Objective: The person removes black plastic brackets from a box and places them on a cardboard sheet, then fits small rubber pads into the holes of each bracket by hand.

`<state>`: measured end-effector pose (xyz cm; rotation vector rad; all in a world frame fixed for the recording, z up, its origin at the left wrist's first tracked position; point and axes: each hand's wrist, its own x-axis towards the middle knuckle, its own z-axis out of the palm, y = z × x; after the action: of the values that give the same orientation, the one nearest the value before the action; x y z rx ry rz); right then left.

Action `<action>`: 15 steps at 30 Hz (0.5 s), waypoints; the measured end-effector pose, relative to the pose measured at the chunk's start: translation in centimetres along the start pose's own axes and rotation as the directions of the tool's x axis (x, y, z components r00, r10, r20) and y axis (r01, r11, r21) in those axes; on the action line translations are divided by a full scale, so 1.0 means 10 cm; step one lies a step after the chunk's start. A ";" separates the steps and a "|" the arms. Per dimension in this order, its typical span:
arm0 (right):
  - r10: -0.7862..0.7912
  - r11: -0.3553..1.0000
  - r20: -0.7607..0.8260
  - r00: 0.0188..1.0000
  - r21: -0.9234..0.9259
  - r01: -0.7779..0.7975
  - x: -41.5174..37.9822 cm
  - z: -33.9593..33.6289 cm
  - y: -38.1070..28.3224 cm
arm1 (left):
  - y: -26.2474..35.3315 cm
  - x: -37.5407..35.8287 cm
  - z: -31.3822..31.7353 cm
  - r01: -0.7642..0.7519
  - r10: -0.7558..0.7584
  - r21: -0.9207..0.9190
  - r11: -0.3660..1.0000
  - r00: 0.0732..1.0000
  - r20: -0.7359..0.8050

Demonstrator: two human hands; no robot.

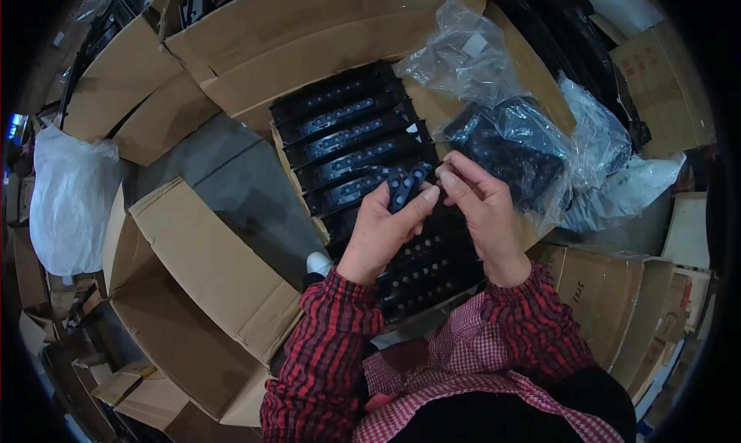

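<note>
My left hand (394, 225) is closed around a dark part with round buttons (404, 187), held above the rows. Just to its right, my right hand (480, 204) has thumb and forefinger pinched together at the part's right end; what lies between those fingertips is too small to make out. Beneath both hands, black strips with round buttons (351, 138) lie in parallel rows on cardboard. A clear plastic bag with dark parts inside (509, 146) rests right of the rows, beyond my right hand.
An open cardboard box (208, 262) stands at the left, near a white plastic bag (73, 200). Another box (594, 300) is at the lower right. Crumpled clear plastic (463, 53) lies behind the rows. A white shoe (318, 263) shows below.
</note>
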<state>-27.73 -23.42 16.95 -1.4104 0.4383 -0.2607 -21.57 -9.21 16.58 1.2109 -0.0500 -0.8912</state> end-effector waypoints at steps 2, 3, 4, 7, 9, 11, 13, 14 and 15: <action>0.193 0.977 0.022 0.981 0.088 -0.194 0.03 -0.02 -0.09 | 0.00 0.00 0.00 0.009 -0.008 -0.014 1.000 0.999 0.043; 0.374 0.910 0.070 0.925 0.165 -0.380 0.05 -0.05 -0.13 | 0.00 0.01 0.01 0.015 -0.012 -0.034 0.999 0.997 0.080; 0.372 0.910 0.060 0.926 0.172 -0.377 0.06 -0.09 -0.09 | -0.01 0.01 0.01 0.019 -0.016 -0.028 0.999 0.996 0.089; 0.325 0.812 0.368 0.871 0.364 -0.456 0.08 -0.18 -0.01 | -0.06 0.03 0.03 0.027 -0.028 0.004 1.000 0.985 0.170; 0.219 0.880 0.181 0.959 0.389 -0.274 0.10 -0.12 -0.08 | -0.07 0.04 0.06 0.029 -0.034 0.032 0.999 0.985 0.168; 0.117 0.914 0.093 0.989 0.379 -0.144 0.10 -0.08 -0.12 | -0.06 0.05 0.09 0.073 -0.056 -0.128 0.989 0.990 0.130; 0.010 0.935 0.004 1.000 0.355 -0.010 0.11 -0.10 -0.12 | -0.06 0.09 0.06 0.149 -0.122 -0.323 0.935 0.987 0.104; -0.106 0.957 0.000 0.994 0.272 0.102 0.11 -0.12 -0.08 | -0.06 0.11 0.03 0.149 -0.119 -0.323 0.935 0.987 0.109; -0.218 0.959 0.006 0.976 0.187 0.213 0.12 -0.15 -0.06 | -0.08 0.13 0.00 0.163 -0.151 -0.342 0.926 0.987 0.062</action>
<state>-27.29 -25.33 17.25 -1.2768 0.2315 -0.4482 -21.19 -10.07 15.43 0.8777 0.1736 -1.0134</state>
